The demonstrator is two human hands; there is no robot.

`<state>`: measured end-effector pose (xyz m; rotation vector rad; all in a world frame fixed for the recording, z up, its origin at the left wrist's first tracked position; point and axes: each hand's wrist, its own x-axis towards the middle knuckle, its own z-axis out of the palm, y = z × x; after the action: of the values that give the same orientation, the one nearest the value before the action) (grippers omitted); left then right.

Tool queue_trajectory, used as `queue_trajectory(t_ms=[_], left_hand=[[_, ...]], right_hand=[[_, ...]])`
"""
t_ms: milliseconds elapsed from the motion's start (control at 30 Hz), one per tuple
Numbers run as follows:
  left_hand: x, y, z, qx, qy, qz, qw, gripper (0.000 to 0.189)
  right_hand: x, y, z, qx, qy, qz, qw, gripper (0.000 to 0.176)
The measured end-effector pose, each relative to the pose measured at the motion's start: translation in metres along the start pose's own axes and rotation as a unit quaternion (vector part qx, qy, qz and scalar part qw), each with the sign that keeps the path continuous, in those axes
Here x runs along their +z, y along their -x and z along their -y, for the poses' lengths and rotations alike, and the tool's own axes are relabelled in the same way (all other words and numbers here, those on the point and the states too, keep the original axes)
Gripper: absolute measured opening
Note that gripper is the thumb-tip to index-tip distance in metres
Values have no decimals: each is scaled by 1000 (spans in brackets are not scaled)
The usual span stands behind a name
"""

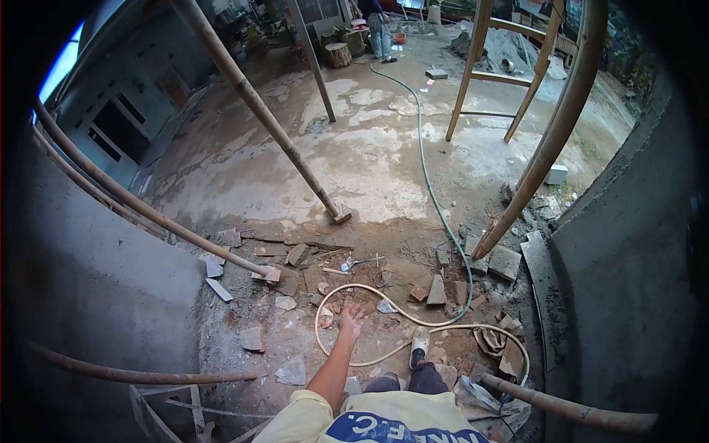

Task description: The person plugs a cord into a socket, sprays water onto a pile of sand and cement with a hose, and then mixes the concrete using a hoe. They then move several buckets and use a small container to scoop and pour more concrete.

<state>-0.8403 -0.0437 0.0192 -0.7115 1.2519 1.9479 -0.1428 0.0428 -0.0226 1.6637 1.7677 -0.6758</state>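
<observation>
My left hand [352, 320] reaches forward and down over the rubble, its fingers apart and nothing held in it. Around and beneath it lies a loop of pale hose [319, 332], which the hand appears to hang above; whether they touch cannot be told. The hose runs right and joins a green hose [421, 140] that stretches away over the concrete. My right hand is out of sight. One shoe [420, 341] shows on the ground beside the loop, below my yellow shirt.
Bamboo poles [266, 122] slant down on both sides, some resting on small blocks. Broken bricks and concrete blocks [504, 262] litter the ground. A wooden ladder [502, 76] stands at the upper right. Another person [381, 37] stands far off. Grey walls [620, 280] flank both sides.
</observation>
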Motion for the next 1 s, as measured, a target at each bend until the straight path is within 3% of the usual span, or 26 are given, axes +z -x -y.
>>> queue_trajectory(t_ms=[133,233,267,300,333,367,400,467,533,633,700,733,800,833,900,933,967,1000], left_hand=[[-30,-28,0,48,14,-37,998,32],[-86,-58,45,37,-45,-162,985,32],[-79,-50,45,48,-118,-209,970,31],[-76,-38,48,55,-192,-256,946,31],[-87,-44,54,52,-189,-259,946,31],[-107,-61,59,101,-354,-247,896,26],[-115,-73,61,147,-509,-226,818,23],[-104,-83,53,116,-526,-217,814,25],[-88,-106,36,86,-546,-206,807,27],[-43,-153,0,66,-559,-203,801,24],[19,-175,-46,55,-509,-117,851,20],[44,-208,-62,59,-509,-114,851,20],[85,-269,-92,47,-478,-86,873,18],[106,-291,-113,50,-437,-56,896,22],[163,-326,-158,98,-396,-37,912,29],[200,-331,-184,148,-396,-44,905,32],[232,-337,-208,149,-399,-44,904,32],[266,-345,-230,173,-366,-48,913,37]], right_hand=[[-44,-56,51,16,-41,54,998,38],[-103,-120,154,-50,-177,2,983,39],[-133,-136,203,-73,-257,-19,963,39],[-171,-139,256,-65,-431,-33,899,39],[-203,-165,295,-120,-439,-27,890,35],[-253,-151,346,-224,-436,-117,864,35],[-268,-191,369,-275,-457,-102,840,43],[-371,-139,437,-359,-385,-157,836,44],[-426,-131,479,-359,-410,-150,825,44],[-455,-192,522,-363,-490,-174,773,38],[-483,-212,566,-355,-541,-182,741,33],[-490,-230,590,-353,-589,-171,707,32],[-493,-261,635,-252,-700,-92,662,33],[-482,-282,649,-243,-700,-88,666,33],[-454,-335,653,-213,-561,-66,797,34],[-436,-346,642,-222,-420,-108,873,36],[-421,-350,633,-228,-266,-147,925,38],[-428,-325,631,-155,-245,-90,953,41]])
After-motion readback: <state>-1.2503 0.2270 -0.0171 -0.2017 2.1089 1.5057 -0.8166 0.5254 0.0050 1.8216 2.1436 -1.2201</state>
